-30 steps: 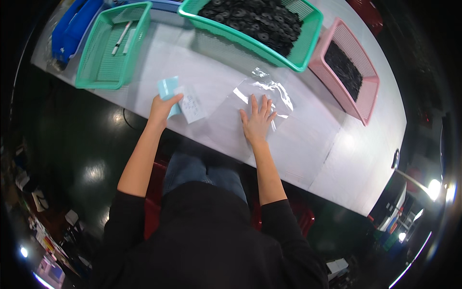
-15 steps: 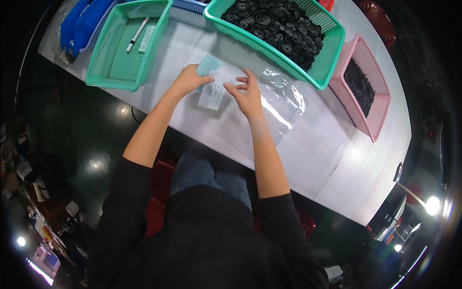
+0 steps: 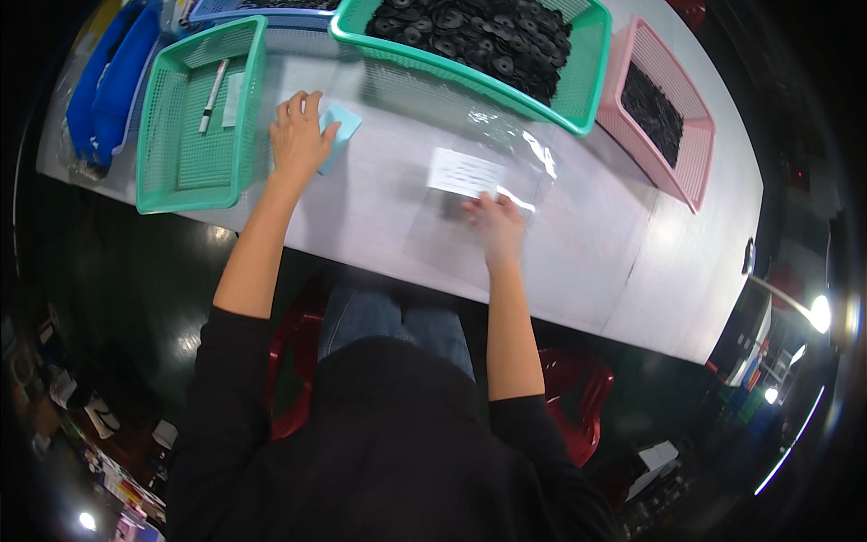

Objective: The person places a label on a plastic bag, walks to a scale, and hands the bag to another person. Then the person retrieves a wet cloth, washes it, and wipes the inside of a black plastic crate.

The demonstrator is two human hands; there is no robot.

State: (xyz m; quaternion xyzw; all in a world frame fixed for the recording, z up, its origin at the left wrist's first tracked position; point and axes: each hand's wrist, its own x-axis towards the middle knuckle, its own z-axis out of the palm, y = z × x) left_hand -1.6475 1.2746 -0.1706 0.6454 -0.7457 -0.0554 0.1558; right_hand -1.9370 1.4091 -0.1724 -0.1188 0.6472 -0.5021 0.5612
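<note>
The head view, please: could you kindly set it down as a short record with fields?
left hand: open, beside a light-blue flat rectangular pad; contact unclear
right hand: blurred, apparently pinching a white rectangular paper slip over clear plastic film
far left: green rectangular plastic basket holding a white-and-black pen and a pale slip
back: larger green plastic basket of black flat discs
right: pink plastic basket of small black pieces
surface: white table

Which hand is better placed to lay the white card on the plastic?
Probably the right hand: it holds the card over the clear plastic; the left hand is farther off, at the blue pad.
</note>
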